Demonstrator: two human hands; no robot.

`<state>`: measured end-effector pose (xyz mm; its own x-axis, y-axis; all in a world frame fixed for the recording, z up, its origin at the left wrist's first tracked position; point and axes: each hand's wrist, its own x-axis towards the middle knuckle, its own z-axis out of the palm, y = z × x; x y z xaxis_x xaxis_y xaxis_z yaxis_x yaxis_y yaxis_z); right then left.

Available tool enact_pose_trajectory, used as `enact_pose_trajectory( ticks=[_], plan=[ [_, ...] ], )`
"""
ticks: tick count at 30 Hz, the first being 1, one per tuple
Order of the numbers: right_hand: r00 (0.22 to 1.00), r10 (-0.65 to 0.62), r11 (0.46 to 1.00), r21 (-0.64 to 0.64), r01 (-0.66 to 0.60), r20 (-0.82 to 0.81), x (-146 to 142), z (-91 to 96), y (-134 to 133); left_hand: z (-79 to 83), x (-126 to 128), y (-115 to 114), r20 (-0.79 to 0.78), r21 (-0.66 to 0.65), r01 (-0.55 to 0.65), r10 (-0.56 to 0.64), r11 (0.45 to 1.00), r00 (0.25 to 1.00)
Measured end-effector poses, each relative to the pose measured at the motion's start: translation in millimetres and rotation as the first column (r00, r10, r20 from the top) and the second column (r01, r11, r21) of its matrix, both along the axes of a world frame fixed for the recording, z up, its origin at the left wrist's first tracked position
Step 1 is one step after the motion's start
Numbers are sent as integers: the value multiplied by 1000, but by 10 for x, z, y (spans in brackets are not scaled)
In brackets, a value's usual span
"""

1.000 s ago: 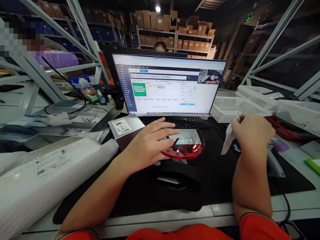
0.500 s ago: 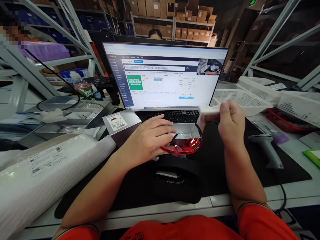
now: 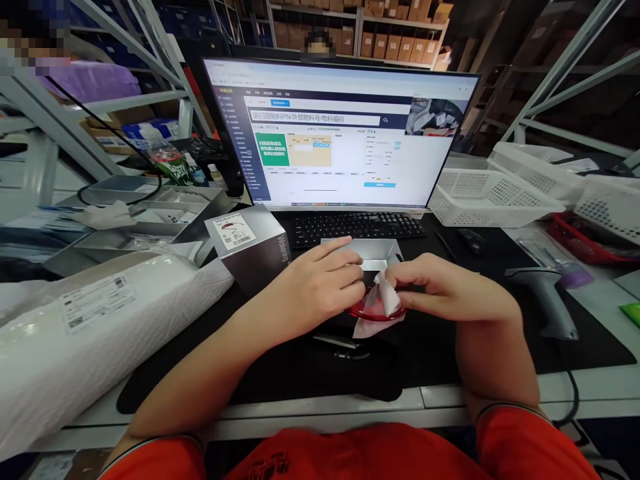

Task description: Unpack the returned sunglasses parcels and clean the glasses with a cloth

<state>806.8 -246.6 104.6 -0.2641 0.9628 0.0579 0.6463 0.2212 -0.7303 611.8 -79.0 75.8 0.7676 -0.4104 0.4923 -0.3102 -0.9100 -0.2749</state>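
Note:
My left hand (image 3: 327, 280) is closed on one end of red-lensed wraparound glasses (image 3: 356, 311), held above the mat. With a white wiping cloth (image 3: 387, 297) pinched in its fingers, my right hand (image 3: 420, 283) presses against the lens. Part of the cloth hangs below the red rim, and the two hands hide much of the glasses. Behind them lies an open silver box tray (image 3: 375, 252). Nearer to me rests a black case (image 3: 357, 373) with thin clear and dark pieces in it. A grey labelled box (image 3: 250, 240) stands left of my left hand.
A monitor (image 3: 320, 153) and keyboard (image 3: 360, 225) stand ahead. To the right are a mouse (image 3: 471, 241), a barcode scanner (image 3: 543, 300) and white baskets (image 3: 493, 200). A long white padded parcel (image 3: 115, 327) lies along the left side. A person's head shows behind the monitor.
My right hand has come down and left with the cloth, from beside the glasses onto their lens. My left hand has shifted slightly right with the glasses. My view has tilted a little.

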Motion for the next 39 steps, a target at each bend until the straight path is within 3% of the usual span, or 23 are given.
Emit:
enact_pose_trajectory(
  ticks=[3, 7, 12, 18, 23, 26, 29, 33, 39],
  plan=[
    [989, -130, 991, 31, 128, 72, -168, -87, 47, -46, 37, -26, 27, 77, -9, 7, 997, 1000],
    [932, -359, 928, 119, 353, 37, -320, -217, 107, -88, 86, 17, 85, 133, -50, 39, 990, 996],
    [904, -428, 890, 169, 425, -17, -316, -312, 224, -108, 115, 61, 121, 152, -72, 54, 986, 991],
    [940, -342, 933, 130, 337, 17, -208, -269, 207, -64, 67, 128, 153, 164, -101, 75, 981, 985],
    [980, -197, 978, 74, 194, 36, 75, -154, 86, -10, 11, 148, 125, 66, -59, 51, 996, 991],
    [990, -136, 990, 50, 134, 25, 95, -141, 83, -16, 16, 89, 88, 47, -32, 28, 998, 996],
    [975, -222, 973, 68, 222, -11, -102, -195, 136, -43, 36, 22, 61, 67, -26, 22, 997, 998],
    [916, -399, 906, 141, 400, -35, -329, -253, 180, -63, 38, -7, 107, 110, -50, 38, 993, 993],
    [980, -108, 994, -52, 101, -165, 49, -142, 100, 17, -61, -8, 113, 67, -46, 39, 997, 993]
  ],
)
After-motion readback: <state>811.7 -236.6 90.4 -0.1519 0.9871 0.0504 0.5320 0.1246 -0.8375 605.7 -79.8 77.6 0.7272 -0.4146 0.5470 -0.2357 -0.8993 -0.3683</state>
